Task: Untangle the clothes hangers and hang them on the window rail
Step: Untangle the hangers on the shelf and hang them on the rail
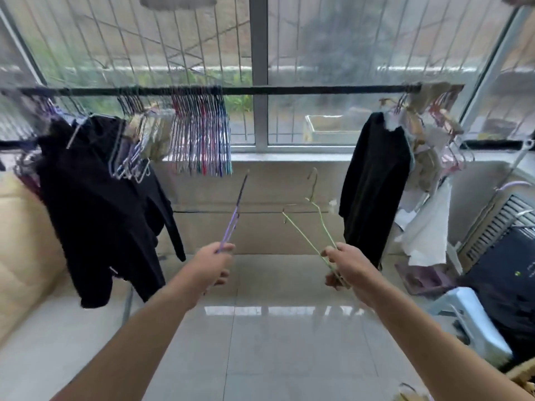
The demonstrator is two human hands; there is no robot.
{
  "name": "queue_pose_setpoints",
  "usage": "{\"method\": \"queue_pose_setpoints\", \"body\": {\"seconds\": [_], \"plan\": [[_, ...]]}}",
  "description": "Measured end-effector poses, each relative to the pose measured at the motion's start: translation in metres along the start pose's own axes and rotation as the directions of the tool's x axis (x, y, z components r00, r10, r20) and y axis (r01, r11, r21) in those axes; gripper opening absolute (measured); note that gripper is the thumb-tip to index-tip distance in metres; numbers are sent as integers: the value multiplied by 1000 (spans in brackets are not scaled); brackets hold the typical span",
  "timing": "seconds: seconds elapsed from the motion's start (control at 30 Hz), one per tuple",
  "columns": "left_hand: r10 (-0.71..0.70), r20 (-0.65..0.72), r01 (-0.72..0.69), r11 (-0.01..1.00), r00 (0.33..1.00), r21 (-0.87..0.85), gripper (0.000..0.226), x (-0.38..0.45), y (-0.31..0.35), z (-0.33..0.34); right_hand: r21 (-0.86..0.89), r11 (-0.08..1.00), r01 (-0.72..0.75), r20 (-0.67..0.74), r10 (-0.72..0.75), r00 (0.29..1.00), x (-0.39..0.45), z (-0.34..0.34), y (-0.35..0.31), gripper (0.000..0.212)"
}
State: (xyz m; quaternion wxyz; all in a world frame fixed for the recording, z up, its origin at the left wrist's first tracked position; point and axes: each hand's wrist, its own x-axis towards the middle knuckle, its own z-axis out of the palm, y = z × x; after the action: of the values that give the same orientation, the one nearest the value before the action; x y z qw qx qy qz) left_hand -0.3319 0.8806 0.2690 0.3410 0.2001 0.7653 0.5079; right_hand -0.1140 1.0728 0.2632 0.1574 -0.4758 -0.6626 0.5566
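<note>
The left hand (215,263) is gripping a purple hanger (236,211), and the right hand (344,263) is gripping a green hanger (311,224). Both hangers are pointing up at the window rail (289,90), which is sitting high above the two hands.

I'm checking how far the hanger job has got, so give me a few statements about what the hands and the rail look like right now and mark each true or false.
1. The left hand holds a purple hanger. True.
2. The right hand is empty. False: it grips a green hanger.
3. The two held hangers are hooked together. False: they are apart, one in each hand.
4. A bunch of hangers already hangs on the window rail. True.
5. The held hangers are on the rail. False: both are below it.
</note>
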Motion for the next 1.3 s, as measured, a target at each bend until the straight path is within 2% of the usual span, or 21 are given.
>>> {"method": "queue_pose_setpoints", "body": {"seconds": [0.07,0.17,0.27,0.4,0.6,0.8,0.87,1.0,1.13,1.3], "plan": [[-27,35,28,999,999,-40,24,8,23,2,40,999,11,23,-12,1000,7,-5,-21,22],[-55,96,73,978,994,-195,19,36,80,5,103,992,69,32,-73,997,50,-17,-69,23],[-109,83,126,963,991,-238,22,64,116,15,90,992,84,46,-89,995,90,-29,-94,24],[-72,-9,66,952,997,-300,23,107,147,35,33,993,118,80,-120,990,142,-47,-119,24],[80,-195,-127,963,978,-239,23,177,165,63,19,982,187,128,-187,974,195,-65,-159,24],[206,-268,-254,954,941,-158,28,234,218,44,-12,985,175,190,-169,967,218,-60,-161,25],[184,-269,-240,952,945,-192,28,254,234,36,-25,986,165,193,-157,968,221,-58,-161,26],[64,-239,-125,960,969,-249,24,281,253,23,-73,984,165,188,-148,971,221,-49,-164,25],[-46,-262,-20,969,964,-245,30,295,241,22,-48,987,156,184,-145,972,229,-39,-172,25],[-32,-299,-44,969,954,-243,31,306,222,17,-46,985,164,193,-152,969,229,-29,-181,25]]}}
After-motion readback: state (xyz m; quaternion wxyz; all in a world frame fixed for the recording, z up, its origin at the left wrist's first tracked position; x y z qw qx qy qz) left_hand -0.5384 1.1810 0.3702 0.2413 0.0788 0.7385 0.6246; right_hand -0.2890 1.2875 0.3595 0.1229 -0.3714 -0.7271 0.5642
